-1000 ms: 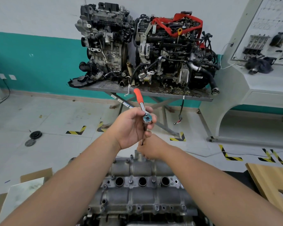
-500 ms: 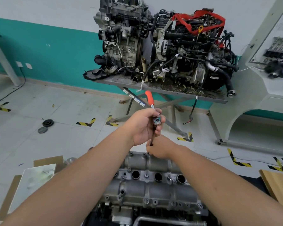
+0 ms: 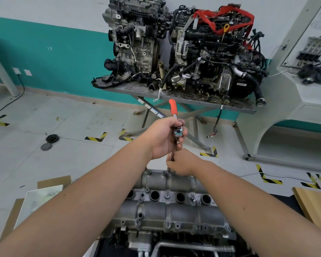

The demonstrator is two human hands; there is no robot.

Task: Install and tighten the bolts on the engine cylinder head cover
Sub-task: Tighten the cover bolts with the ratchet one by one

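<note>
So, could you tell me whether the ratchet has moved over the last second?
No, not noticeably: the ratchet stays above the same far edge of the cylinder head cover; only the camera view shifted.

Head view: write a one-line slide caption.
Left hand grips a red-handled ratchet while the right hand steadies its extension over a bolt at the cylinder head cover's far edge.

Both hands (image 3: 167, 140) on ratchet (image 3: 175, 123)

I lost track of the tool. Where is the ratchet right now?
Head view, centre: the ratchet is gripped by the left hand, above the right hand at the cylinder head cover's far edge.
</note>
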